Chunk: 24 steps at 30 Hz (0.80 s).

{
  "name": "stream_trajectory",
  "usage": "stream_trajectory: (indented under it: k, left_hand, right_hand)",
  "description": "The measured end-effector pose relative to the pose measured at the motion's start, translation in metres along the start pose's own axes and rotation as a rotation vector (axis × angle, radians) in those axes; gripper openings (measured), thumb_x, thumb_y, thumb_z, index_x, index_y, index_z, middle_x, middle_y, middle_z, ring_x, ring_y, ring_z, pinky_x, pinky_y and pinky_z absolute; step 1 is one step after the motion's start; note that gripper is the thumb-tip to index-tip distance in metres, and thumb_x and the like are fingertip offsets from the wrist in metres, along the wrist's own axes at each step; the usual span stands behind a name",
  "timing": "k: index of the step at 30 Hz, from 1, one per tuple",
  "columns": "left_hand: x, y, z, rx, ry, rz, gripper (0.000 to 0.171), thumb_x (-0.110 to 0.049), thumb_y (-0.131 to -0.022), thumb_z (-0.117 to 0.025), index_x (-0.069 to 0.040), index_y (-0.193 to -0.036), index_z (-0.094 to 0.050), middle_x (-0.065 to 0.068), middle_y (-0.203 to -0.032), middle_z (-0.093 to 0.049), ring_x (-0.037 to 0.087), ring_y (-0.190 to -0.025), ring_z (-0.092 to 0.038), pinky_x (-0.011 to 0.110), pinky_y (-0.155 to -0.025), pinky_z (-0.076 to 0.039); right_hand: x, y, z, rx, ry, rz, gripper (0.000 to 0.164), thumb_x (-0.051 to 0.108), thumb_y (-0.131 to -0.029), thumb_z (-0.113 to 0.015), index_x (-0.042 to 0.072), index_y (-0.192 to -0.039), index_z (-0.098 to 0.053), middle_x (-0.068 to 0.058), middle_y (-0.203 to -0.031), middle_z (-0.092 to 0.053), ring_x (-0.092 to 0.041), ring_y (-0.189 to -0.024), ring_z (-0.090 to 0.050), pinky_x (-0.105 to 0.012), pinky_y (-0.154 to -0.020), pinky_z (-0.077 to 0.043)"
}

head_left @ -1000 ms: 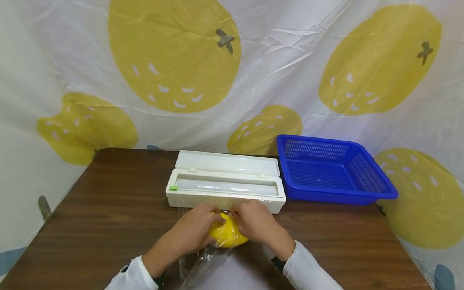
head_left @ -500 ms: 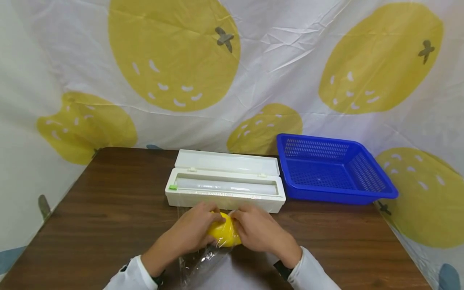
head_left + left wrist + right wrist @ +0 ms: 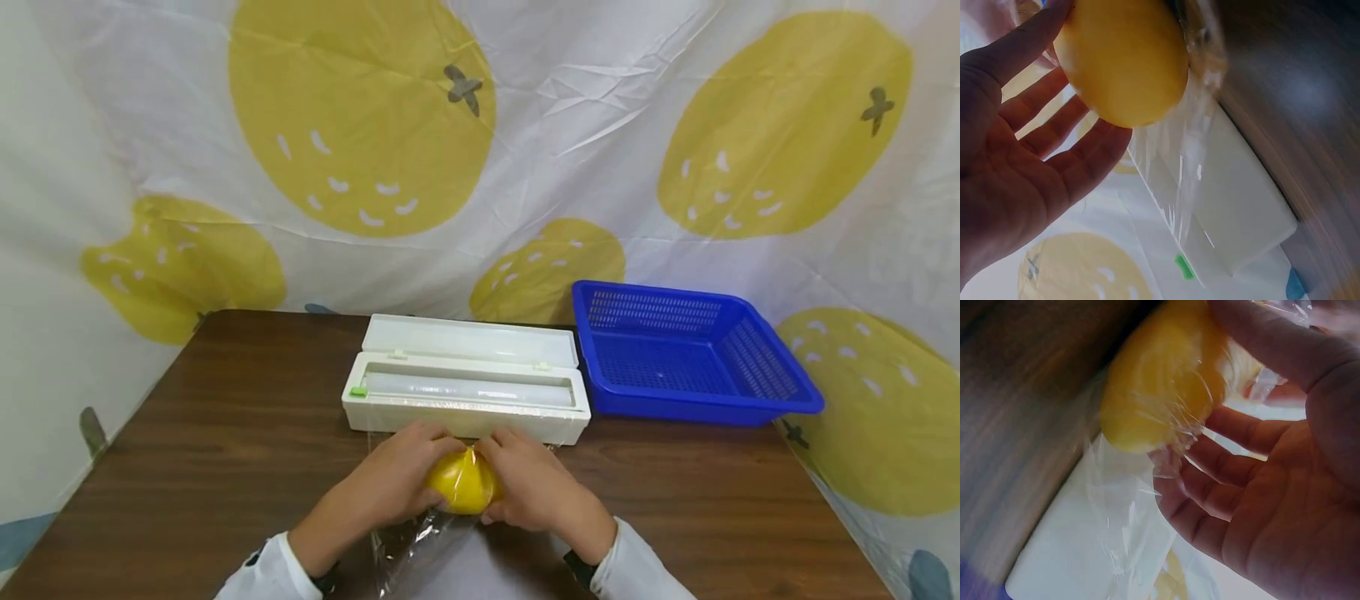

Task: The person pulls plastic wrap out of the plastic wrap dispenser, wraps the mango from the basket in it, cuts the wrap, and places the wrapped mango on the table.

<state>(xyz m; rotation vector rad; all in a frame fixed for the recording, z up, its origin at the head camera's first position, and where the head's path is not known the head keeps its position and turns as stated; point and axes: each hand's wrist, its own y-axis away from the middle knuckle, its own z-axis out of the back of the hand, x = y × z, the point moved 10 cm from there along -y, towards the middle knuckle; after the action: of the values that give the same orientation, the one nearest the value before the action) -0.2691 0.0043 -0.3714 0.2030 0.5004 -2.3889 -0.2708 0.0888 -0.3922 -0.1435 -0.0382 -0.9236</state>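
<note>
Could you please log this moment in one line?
left hand: holds rounded yellow object; right hand: holds it, touching clear plastic film; white plastic box: lid open

From the head camera, your left grip (image 3: pixel 405 473) and right grip (image 3: pixel 531 482) hide the sides of the yellow object (image 3: pixel 465 483); both wrist views crop it at their upper edge. The head view's lower edge cuts off your sleeves (image 3: pixel 272 575) and the worktop (image 3: pixel 225 450). The clear film (image 3: pixel 408 546) is too sheer for you to trace its edges.

Glossy plastic film (image 3: pixel 422 540), smooth yellow object (image 3: pixel 463 485), smooth plastic box (image 3: pixel 468 364), plastic basket (image 3: pixel 697 404), wood-grain table (image 3: pixel 255 433), creased cloth backdrop (image 3: pixel 570 142)
</note>
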Motion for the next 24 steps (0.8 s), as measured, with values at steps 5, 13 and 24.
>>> stream_trajectory:
  k: [5,13,24]
  left_hand:
    - [0.01,0.013,0.011,-0.043,0.042,0.042,0.053,-0.017,-0.07,-0.087,-0.004,-0.117,-0.068,0.011,-0.112,-0.065,0.025,-0.098,-0.059,0.047,-0.086,-0.055]
    - [0.025,0.065,0.023,0.052,0.104,0.144,0.038,-0.043,-0.082,-0.076,-0.011,-0.102,-0.072,-0.001,-0.09,-0.068,0.009,-0.076,-0.057,0.036,-0.068,-0.056]
    - [0.017,0.104,-0.028,0.356,0.26,0.221,0.03,-0.042,-0.073,-0.081,-0.018,-0.086,-0.069,-0.011,-0.07,-0.055,0.004,-0.06,-0.047,0.026,-0.054,-0.046]
  right_hand:
    - [0.001,0.001,-0.001,-0.01,0.009,-0.004,0.07,0.039,-0.058,-0.092,0.01,-0.114,-0.061,-0.003,-0.101,-0.059,-0.019,-0.093,-0.053,-0.038,-0.082,-0.054]
    - [0.001,0.0,-0.004,0.013,0.006,-0.016,0.07,0.037,-0.061,-0.092,0.01,-0.117,-0.061,-0.004,-0.104,-0.06,-0.02,-0.093,-0.053,-0.038,-0.081,-0.053]
    - [0.0,-0.001,-0.003,0.035,-0.002,-0.034,0.071,0.036,-0.061,-0.092,0.009,-0.119,-0.061,-0.005,-0.107,-0.061,-0.021,-0.096,-0.053,-0.04,-0.085,-0.053]
